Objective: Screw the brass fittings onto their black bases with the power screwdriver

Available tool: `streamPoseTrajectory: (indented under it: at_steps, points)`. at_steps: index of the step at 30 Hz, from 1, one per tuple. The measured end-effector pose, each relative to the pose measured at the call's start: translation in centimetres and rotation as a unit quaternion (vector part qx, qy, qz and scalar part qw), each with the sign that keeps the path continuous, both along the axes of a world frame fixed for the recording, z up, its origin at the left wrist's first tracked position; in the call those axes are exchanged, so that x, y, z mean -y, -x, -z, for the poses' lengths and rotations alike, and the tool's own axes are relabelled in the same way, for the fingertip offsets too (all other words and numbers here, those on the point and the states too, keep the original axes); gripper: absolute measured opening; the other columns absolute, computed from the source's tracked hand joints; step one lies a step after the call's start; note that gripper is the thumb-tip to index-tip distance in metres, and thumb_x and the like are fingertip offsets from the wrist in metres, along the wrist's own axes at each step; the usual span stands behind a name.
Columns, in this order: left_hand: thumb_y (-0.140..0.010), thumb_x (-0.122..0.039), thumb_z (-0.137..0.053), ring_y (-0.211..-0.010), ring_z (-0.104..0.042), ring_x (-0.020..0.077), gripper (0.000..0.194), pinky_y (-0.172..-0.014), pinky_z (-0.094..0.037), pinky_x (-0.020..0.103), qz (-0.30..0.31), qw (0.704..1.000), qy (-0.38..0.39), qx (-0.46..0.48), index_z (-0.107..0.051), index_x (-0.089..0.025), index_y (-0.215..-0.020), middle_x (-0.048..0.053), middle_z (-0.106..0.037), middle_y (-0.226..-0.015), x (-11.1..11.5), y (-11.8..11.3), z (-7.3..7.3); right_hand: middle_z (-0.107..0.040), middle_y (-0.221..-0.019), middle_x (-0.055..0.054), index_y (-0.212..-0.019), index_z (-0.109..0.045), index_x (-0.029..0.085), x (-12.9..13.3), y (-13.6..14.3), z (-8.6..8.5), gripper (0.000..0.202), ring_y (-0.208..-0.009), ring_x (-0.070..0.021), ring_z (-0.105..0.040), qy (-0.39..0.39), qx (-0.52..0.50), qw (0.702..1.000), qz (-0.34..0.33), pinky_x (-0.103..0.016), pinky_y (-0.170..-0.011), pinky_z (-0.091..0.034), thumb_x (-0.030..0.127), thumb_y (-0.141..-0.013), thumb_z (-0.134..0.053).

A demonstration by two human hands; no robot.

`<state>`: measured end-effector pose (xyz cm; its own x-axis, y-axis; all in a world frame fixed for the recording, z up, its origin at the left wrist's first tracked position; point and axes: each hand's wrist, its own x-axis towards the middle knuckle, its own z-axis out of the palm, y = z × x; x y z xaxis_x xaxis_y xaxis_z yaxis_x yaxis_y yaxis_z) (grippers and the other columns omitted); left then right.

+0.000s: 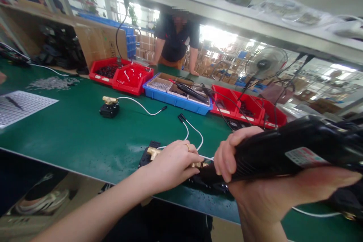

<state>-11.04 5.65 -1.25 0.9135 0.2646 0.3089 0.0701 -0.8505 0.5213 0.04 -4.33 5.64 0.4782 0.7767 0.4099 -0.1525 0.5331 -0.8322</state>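
Two bare hands worked at the near edge of the green desk (79,128) in the head view. The right hand (255,181) had its fingers (227,159) clenched around a black power screwdriver (286,151), which lay nearly level with its nose pointing toward the left hand (172,164). That left hand pressed down on a brass fitting (153,152) mounted on a black base (147,155), its fingers curled over the fitting and grasping it; a ring showed on one finger. The tool's tip met the fitting just beside the left hand's fingertips, though the contact point itself was hidden. A white cable (193,130) ran from the fitting away across the desk, ending in a small black plug.

Farther from the fitting, toward the desk's middle, sat a second brass-and-black assembly (109,106) with its own white lead. Beyond that stood a row of bins: red trays (124,73) holding small parts, then a blue tray (177,92), then more red bins (246,107) nearer the screwdriver's side. A perforated white sheet (22,106) and a scatter of small pale parts (52,82) lay well apart from the fitting, on the side of the left forearm. Across the desk another person (176,39) in a dark shirt leaned with both hands on the far edge, and a fan (265,62) stood behind the bins.
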Motion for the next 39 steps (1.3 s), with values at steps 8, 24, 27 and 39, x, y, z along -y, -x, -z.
streamPoseTrajectory:
  at_steps: [8,24,27,39]
  points:
    - [-0.093,-0.024,-0.062,-0.091,-0.065,0.0185,0.015,-0.084,-0.048,0.031,-0.006,1.0,-0.007,0.012,-0.076,-0.023,-0.095,0.005,-0.073,-0.093,0.1,0.8,0.9,-0.056,-0.041,0.0,-0.071,-0.067,0.016,-0.6,0.3,0.6,0.067,-0.029,-0.0146,-0.045,0.006,-0.016,1.0,-0.023,-0.021,-0.031,-0.033,0.082,-0.058,-0.075]
    - [-0.093,-0.022,-0.062,-0.093,-0.065,0.0192,0.013,-0.092,-0.048,0.034,0.014,1.0,-0.017,-0.022,-0.075,-0.021,-0.092,0.005,-0.073,-0.091,-0.1,0.9,0.5,-0.06,-0.046,-0.003,-0.078,-0.07,0.016,-0.3,-0.4,0.9,0.067,-0.034,-0.0165,-0.051,0.001,0.018,0.999,-0.05,-0.024,-0.035,-0.038,0.082,-0.072,-0.064]
    - [-0.092,-0.022,-0.064,-0.093,-0.065,0.0192,0.012,-0.09,-0.048,0.033,0.015,1.0,-0.007,-0.017,-0.076,-0.021,-0.093,0.005,-0.072,-0.09,-0.2,0.9,0.6,-0.061,-0.047,-0.003,-0.077,-0.069,0.016,-0.2,-0.5,1.1,0.068,-0.034,-0.0164,-0.051,0.001,0.021,0.998,-0.051,-0.024,-0.035,-0.038,0.084,-0.071,-0.064]
    - [-0.093,-0.023,-0.062,-0.092,-0.063,0.0185,0.014,-0.085,-0.047,0.03,0.016,1.0,0.007,-0.01,-0.075,-0.023,-0.094,0.004,-0.07,-0.089,-0.1,1.0,0.5,-0.06,-0.047,-0.002,-0.077,-0.07,0.017,-0.4,-0.5,1.0,0.069,-0.035,-0.0158,-0.051,0.013,0.042,0.997,-0.057,-0.024,-0.035,-0.039,0.085,-0.068,-0.065]
